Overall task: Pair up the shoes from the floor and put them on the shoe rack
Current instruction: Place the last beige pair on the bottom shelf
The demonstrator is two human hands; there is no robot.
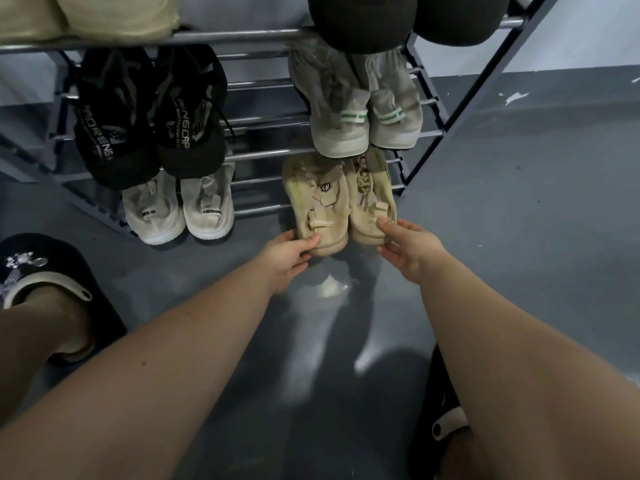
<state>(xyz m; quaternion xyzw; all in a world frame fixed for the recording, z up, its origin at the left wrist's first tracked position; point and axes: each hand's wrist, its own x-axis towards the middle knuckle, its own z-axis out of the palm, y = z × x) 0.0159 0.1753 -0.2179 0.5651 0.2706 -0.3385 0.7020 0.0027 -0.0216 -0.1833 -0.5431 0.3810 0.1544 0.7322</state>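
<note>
Holding beige shoes (337, 199) by heels, both hands' grip pinching; toes seemingly pointing into rack (263, 154).

Shoes paired on a metal shoe rack (263, 155), beige pair at the lowest tier.

A beige pair (337, 202) sits heels outward at the bottom right, side by side and touching. Above it rests a grey pair with green heel stripes (367, 116). At left, a black lettered pair (149, 112) sits over a white pair (178, 206); more shoes line the top rail.
</note>
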